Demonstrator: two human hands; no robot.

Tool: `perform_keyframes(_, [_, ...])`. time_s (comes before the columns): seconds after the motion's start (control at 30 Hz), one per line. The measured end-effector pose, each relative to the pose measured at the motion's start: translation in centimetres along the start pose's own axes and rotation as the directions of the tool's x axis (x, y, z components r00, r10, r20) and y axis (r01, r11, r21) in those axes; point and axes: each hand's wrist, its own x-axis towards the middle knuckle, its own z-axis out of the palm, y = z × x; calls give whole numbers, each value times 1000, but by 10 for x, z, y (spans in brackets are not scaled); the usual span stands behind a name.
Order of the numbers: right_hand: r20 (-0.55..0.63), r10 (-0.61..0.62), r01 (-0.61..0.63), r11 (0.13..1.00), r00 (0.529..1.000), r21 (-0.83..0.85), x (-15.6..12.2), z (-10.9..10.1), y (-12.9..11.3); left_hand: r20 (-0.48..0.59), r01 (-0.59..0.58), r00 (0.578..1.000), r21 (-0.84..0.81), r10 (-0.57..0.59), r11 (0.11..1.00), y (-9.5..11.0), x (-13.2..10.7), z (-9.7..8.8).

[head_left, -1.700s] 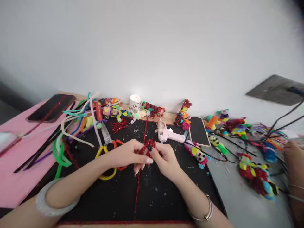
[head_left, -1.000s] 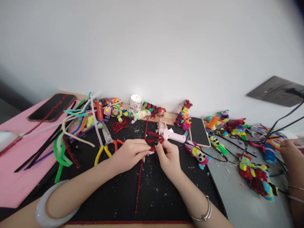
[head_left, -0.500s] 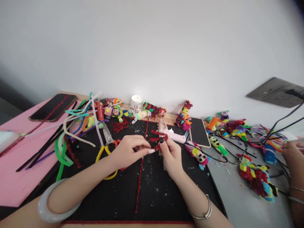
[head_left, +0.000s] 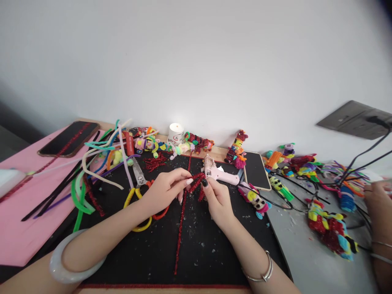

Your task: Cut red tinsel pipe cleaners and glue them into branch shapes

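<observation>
Between my hands is a small piece of glittery red pipe cleaner, bent into several strands. My left hand pinches its left end between thumb and fingers. The right hand, with a black thumbnail, grips the other end. Just beyond my fingers lies a pink glue gun, its nozzle end pointing away toward the wall. A long straight red pipe cleaner runs down the black mat below the hands. Scissors with yellow and red handles lie partly behind my left hand.
Loose pipe cleaners and a dark phone lie on pink sheets at left. Pipe-cleaner figures and a paper cup stand along the wall. At right are a pale-framed phone, black cables and another person's hand.
Both my hands have shifted slightly. The left fingers have changed their hold, and the red strands have turned and now stretch toward the left hand. More of the glue gun shows.
</observation>
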Motion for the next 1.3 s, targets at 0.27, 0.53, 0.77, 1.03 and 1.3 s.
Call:
perform_keyframes(0.27, [-237, 28, -29, 1000, 971, 0, 2, -2, 6, -191, 117, 968, -225, -162, 967, -4, 5, -3])
perform_keyframes(0.53, [-220, 17, -23, 999, 975, -25, 3, 0, 7, -220, 154, 938, -424, -267, 892, -4, 8, -6])
perform_keyframes(0.77, [-204, 24, -30, 999, 979, -26, 2, 1, 8, -236, 135, 939, -419, -251, 898, -5, 9, -5])
perform_keyframes(1.03, [-164, 35, -46, 997, 986, -64, 1, 1, 6, -548, -65, 803, -471, -234, 880, -11, 15, -14])
perform_keyframes(1.3, [2, -58, 57, 974, 998, -221, 0, 2, -2, -595, -81, 769, -454, -234, 887, -15, 20, -22])
